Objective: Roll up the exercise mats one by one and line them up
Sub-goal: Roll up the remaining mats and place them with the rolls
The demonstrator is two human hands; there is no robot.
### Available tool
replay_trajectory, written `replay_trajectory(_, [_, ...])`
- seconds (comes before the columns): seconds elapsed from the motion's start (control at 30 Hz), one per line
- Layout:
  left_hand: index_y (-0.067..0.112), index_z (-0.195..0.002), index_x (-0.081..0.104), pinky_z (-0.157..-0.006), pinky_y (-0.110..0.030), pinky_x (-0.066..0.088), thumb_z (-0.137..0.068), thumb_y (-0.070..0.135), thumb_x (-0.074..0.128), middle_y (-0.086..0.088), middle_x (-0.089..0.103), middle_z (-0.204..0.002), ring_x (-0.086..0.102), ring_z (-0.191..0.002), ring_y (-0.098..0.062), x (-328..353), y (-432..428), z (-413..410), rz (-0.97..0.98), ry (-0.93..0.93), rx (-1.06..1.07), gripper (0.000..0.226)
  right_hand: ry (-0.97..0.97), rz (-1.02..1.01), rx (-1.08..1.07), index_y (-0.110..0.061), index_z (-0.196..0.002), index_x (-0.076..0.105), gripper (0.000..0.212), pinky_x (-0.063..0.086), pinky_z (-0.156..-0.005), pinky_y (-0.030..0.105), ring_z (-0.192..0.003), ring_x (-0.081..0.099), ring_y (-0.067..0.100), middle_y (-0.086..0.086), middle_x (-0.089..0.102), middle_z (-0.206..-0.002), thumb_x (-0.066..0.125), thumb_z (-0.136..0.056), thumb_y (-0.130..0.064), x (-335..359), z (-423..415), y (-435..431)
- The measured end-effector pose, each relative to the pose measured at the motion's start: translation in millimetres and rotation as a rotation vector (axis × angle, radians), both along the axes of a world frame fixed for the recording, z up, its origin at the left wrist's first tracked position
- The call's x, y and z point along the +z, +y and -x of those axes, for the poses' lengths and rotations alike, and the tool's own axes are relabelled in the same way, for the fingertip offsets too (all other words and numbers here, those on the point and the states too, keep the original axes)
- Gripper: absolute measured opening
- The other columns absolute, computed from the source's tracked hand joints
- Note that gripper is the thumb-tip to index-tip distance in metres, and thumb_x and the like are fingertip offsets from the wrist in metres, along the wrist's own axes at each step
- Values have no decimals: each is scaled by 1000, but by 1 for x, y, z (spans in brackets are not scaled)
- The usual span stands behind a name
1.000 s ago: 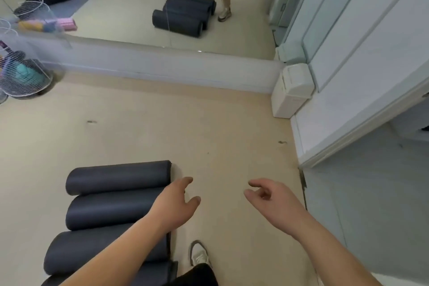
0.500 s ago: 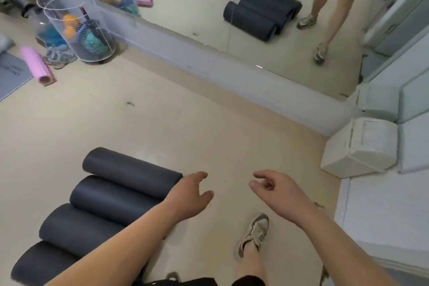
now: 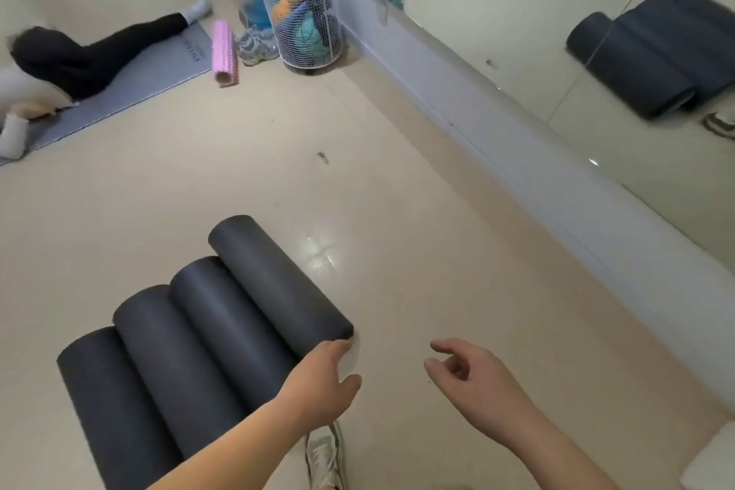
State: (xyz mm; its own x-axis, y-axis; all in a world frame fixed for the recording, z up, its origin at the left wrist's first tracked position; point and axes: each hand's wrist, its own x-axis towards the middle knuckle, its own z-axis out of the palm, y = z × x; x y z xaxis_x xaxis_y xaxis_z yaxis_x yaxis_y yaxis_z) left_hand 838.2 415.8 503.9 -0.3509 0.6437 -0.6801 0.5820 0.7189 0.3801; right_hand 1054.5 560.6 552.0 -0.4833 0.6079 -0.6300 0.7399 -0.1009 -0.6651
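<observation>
Several dark grey rolled exercise mats (image 3: 207,334) lie side by side in a row on the beige floor at lower left. My left hand (image 3: 322,382) hovers over the near end of the rightmost roll (image 3: 274,282), fingers relaxed, holding nothing. My right hand (image 3: 465,374) hangs to the right of the rolls above bare floor, fingers loosely curled and empty. A flat blue-grey mat (image 3: 131,91) lies at upper left with a person lying on it.
A mirror wall (image 3: 557,36) with a low white ledge (image 3: 517,139) runs along the right. Near its far end stand a white wire basket (image 3: 302,12) of gear, a pink foam roller (image 3: 224,52) and sneakers (image 3: 254,48). My shoe (image 3: 324,457) is below my left hand.
The view has swung left, bringing the basket, pink roller and lying person into sight. My left hand has come closer to the end of the rightmost roll. Both hands remain empty.
</observation>
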Motion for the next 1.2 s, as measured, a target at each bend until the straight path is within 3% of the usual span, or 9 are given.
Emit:
replay_trajectory(0.27, [23,-167,12,-114,-44,44,-106,46,51,-2,-2,-175,24,-155,-30,-241,27,81,97,159,-72,76,-5,-44,162,-46,-144,50,49,52,-81,23,-88,64,-5,-19,64,-111,63,-96,-49,-236,90,44])
replay_trajectory(0.37, [22,-167,9,-121,-50,36,-107,54,42,-7,-9,-175,10,-160,-33,-336,31,116,108,284,-45,75,20,-77,248,-46,-146,48,51,53,-89,27,-96,64,-2,-21,59,-117,61,-96,-50,-341,128,53])
replay_trajectory(0.5, [22,-166,-7,-122,-60,28,-104,69,27,-17,-20,-172,0,-159,-46,-440,22,162,194,441,208,85,81,-67,315,-46,-149,47,55,50,-95,28,-109,62,1,-17,57,-131,62,-96,-53,-467,176,54])
replay_trajectory(0.7, [28,-162,-26,-112,-50,44,-101,72,29,-16,-27,-170,-6,-159,-43,-521,13,168,33,460,470,92,208,-38,504,-53,-156,32,73,37,-104,21,-127,40,-4,-33,38,-145,64,-91,-65,-564,249,38])
replay_trajectory(0.8, [30,-166,-8,-118,-50,38,-105,62,35,-13,-15,-174,-3,-160,-41,-517,18,166,-104,464,454,81,267,49,396,-54,-155,33,81,36,-90,14,-122,38,-6,-32,40,-141,73,-86,-63,-574,265,28])
replay_trajectory(0.9, [27,-166,21,-127,-45,30,-106,42,52,2,21,-173,18,-159,-23,-515,7,180,-464,442,423,69,258,-16,342,-57,-152,35,89,35,-96,20,-121,40,-5,-23,42,-138,79,-76,-67,-575,265,34])
replay_trajectory(0.97, [24,-164,27,-125,-42,33,-100,49,63,7,27,-169,27,-155,-15,-521,1,188,-539,401,560,78,248,-38,315,-64,-148,35,95,39,-97,25,-122,44,-3,-22,43,-137,82,-67,-74,-577,265,44])
replay_trajectory(1.07, [27,-159,32,-110,-36,45,-80,82,65,8,39,-157,43,-144,-18,-529,9,184,-395,35,930,102,270,36,285,-67,-145,37,99,55,-84,25,-117,58,-2,-28,52,-132,87,-59,-75,-583,266,57])
replay_trajectory(1.2, [42,-160,27,-115,-41,47,-74,81,73,15,46,-157,52,-138,-14,-537,36,166,-598,-261,1100,105,286,163,243,-65,-139,47,83,60,-69,23,-93,73,2,-11,62,-125,89,-68,-61,-582,263,76])
